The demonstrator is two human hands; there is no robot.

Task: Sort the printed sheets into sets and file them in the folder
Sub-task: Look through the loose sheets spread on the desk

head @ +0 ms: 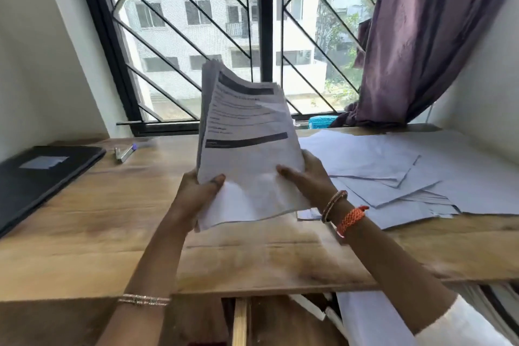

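Head view: we hold a thick stack of white printed sheets [247, 146] raised above the light wooden desk [112, 205], left hand [196, 196] and right hand [309, 177] each clamped on a lower corner, thumbs on the printed face. On the desk to the right of the stack, loose white sheets [393, 174] lie spread; far left of it lie the closed black folder [42, 177] and a small metal stapler [123, 152]. We judge sorting barely begun; next we need to square the stack and deal sheets into separate sets.
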